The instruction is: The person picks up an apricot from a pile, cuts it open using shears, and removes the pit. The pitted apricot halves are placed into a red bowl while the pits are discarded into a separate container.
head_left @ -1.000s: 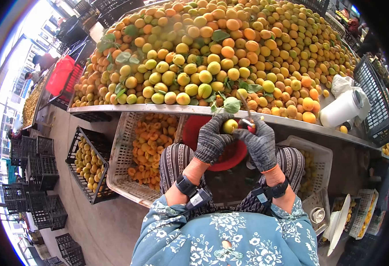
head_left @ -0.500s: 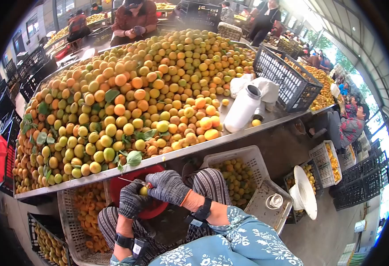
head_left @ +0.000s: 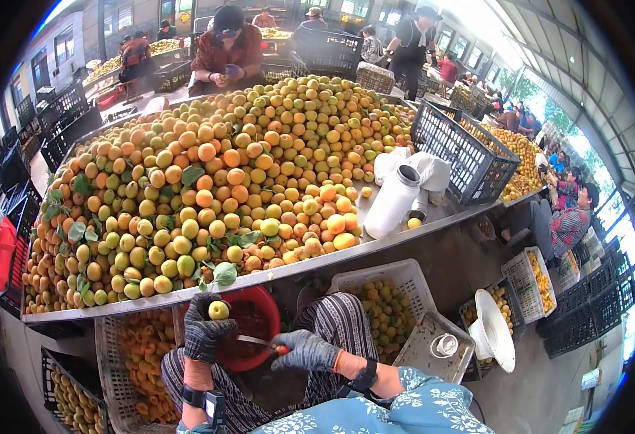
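A small yellow-green apricot [head_left: 218, 310] rests between the thumb and fingers of my left hand [head_left: 206, 337], which wears a grey knit glove. In the grey-gloved grip of my right hand [head_left: 307, 352] is a small knife [head_left: 254, 340], its short red handle partly covered by the fingers. The blade points left toward my left hand, below the apricot and apart from it. Beneath both hands sits a red basin [head_left: 268, 307], dark inside; its contents are hard to make out. Just ahead, a large heap of apricots [head_left: 260, 188] with some leaves covers the metal-edged table [head_left: 296, 273].
Left of my knees, a white crate [head_left: 108, 362] holds orange apricot halves. Whole fruit fills another white crate [head_left: 422, 278] at right, near a grey tray [head_left: 404, 354] and a white hat [head_left: 492, 329]. A white bottle [head_left: 392, 202] stands on the table. A person [head_left: 227, 50] works opposite.
My hands have moved apart: the left is raised slightly with the apricot, the right has drawn back lower and to the right with the knife. The view has tilted up slightly.
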The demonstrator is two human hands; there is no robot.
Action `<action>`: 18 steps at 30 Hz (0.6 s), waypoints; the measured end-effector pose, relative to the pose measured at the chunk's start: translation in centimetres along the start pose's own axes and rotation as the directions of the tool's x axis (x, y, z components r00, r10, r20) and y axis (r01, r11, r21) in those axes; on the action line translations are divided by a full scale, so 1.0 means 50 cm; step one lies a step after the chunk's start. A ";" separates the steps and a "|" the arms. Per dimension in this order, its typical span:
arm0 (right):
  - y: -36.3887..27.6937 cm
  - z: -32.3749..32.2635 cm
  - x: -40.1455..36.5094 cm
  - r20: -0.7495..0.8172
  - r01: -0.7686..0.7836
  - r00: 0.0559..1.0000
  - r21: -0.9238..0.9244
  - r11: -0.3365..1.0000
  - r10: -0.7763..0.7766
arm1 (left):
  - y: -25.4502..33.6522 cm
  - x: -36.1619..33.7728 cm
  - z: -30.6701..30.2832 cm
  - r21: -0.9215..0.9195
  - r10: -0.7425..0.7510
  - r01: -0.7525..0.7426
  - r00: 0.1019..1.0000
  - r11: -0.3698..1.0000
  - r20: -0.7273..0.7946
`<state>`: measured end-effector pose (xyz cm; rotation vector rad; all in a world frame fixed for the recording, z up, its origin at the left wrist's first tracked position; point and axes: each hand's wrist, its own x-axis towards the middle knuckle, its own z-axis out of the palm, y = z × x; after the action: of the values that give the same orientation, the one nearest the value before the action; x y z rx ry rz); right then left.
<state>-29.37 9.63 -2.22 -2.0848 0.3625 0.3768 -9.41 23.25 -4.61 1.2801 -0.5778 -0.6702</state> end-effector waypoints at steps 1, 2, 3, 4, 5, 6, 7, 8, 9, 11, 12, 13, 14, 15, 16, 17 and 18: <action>0.012 0.003 0.000 -0.140 -0.009 0.990 0.148 0.989 0.030 | -0.003 -0.002 0.006 -0.022 -0.015 0.015 1.000 1.000 -0.014; 0.020 0.007 -0.003 -0.267 0.004 0.961 0.296 0.955 0.078 | 0.000 -0.009 0.010 -0.079 -0.078 0.078 0.997 0.994 0.007; 0.017 -0.006 -0.002 -0.363 0.027 0.931 0.185 0.982 0.043 | -0.006 -0.005 0.016 -0.051 -0.005 0.006 0.999 0.999 0.032; 0.016 -0.019 0.000 -0.409 -0.010 0.912 0.056 0.998 0.032 | -0.019 -0.003 0.016 -0.016 0.060 -0.060 0.997 0.998 0.048; 0.010 -0.028 -0.002 -0.463 -0.030 0.886 -0.012 0.999 0.021 | -0.015 -0.002 0.019 0.009 -0.011 0.011 0.999 1.000 0.053; 0.013 -0.031 0.005 -0.485 0.010 0.873 0.110 0.994 0.045 | -0.006 -0.007 0.021 0.039 -0.100 0.099 0.995 0.994 0.029; 0.022 -0.021 0.019 -0.486 0.041 0.870 0.244 0.969 0.086 | 0.005 -0.015 0.027 0.043 -0.067 0.066 0.997 0.997 0.025; 0.044 -0.009 0.036 -0.491 0.126 0.865 0.402 0.907 0.097 | 0.011 -0.016 0.024 -0.001 -0.091 0.091 0.995 0.996 0.050; 0.029 -0.013 0.038 -0.456 0.170 0.885 0.500 0.849 0.092 | 0.005 -0.014 0.020 -0.110 -0.125 0.133 0.989 0.985 0.078; -0.012 -0.014 0.022 -0.407 0.193 0.909 0.602 0.775 0.089 | 0.016 -0.011 0.019 -0.266 -0.173 0.205 0.975 0.942 0.139; -0.025 -0.010 0.020 -0.403 0.193 0.911 0.603 0.774 0.087 | 0.017 -0.012 0.019 -0.313 -0.197 0.234 0.970 0.921 0.146; -0.040 -0.007 0.018 -0.374 0.140 0.917 0.633 0.761 0.142 | 0.027 -0.012 0.019 -0.315 -0.206 0.241 0.968 0.918 0.141; -0.040 0.004 0.025 -0.365 0.137 0.920 0.640 0.756 0.141 | 0.037 -0.012 0.021 -0.321 -0.209 0.246 0.967 0.915 0.146; -0.038 0.015 0.032 -0.433 0.214 0.899 0.572 0.792 0.069 | 0.041 -0.013 0.020 -0.386 -0.223 0.270 0.961 0.882 0.165; -0.036 0.026 0.039 -0.496 0.288 0.868 0.496 0.819 -0.005 | 0.039 -0.013 0.018 -0.385 -0.226 0.274 0.960 0.881 0.165; -0.036 0.036 0.045 -0.524 0.322 0.851 0.492 0.809 -0.020 | 0.036 -0.012 0.016 -0.386 -0.208 0.260 0.963 0.885 0.173; -0.043 0.039 0.046 -0.524 0.318 0.851 0.494 0.809 -0.014 | 0.035 -0.011 0.016 -0.388 -0.190 0.248 0.965 0.888 0.182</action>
<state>-26.68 12.11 -2.47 -1.5674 0.5119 -0.3730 -10.16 23.38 -2.77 0.9139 -0.3789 -1.0193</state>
